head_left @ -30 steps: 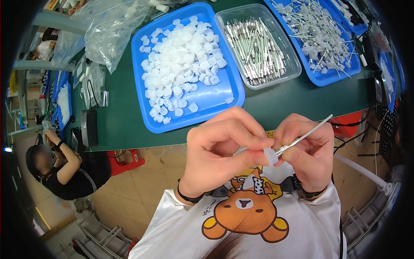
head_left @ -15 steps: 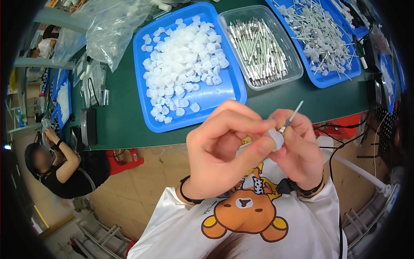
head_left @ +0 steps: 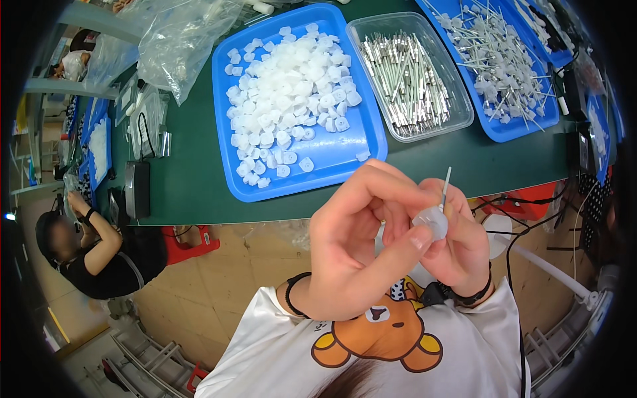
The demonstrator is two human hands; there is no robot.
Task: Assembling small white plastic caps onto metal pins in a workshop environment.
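Green worktop before you: blue tray of loose caps, clear tub of loose sticks beside it. Your left hand is clamped on a white cap; your right hand pinches a thin stick right by it, both near the worktop's front edge; fingers hide any join.

Tabletop: dark green on my feed.
Cap tray: plain bright blue.
Held cap: cloudy white.
Held rod: pale grey-green.
Shirt: white; I make out a brown, yellow-eared bear.
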